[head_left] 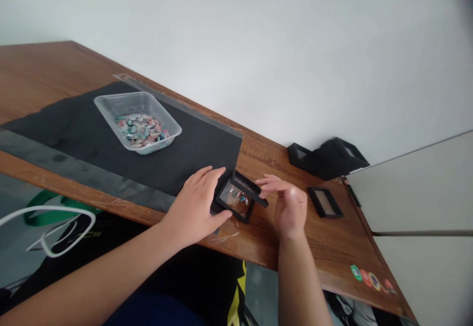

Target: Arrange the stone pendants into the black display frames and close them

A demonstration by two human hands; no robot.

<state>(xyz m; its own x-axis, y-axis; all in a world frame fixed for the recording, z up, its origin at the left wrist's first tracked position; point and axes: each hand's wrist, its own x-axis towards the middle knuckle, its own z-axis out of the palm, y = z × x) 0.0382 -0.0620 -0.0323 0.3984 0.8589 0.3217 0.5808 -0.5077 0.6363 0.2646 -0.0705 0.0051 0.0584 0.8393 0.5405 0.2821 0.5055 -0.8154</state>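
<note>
A small black display frame (236,199) stands partly unfolded at the table's front edge, with clear film and several tiny colourful pieces inside. My left hand (194,210) holds its left side, thumb at the lower edge and index finger by the upper corner. The raised half of the frame (248,188) tilts up above the lower half. At its right end, the fingertips of my right hand (288,205) are closed on the rim; part of that grip is hidden behind the fingers.
A clear plastic tub (162,116) of colourful flat pieces sits on a black mat (81,124). Several black cases (325,158) stand against the wall. Another black frame (325,202) lies to the right, with round stickers (374,281) nearer the table's corner. A white cable (48,252) hangs at left.
</note>
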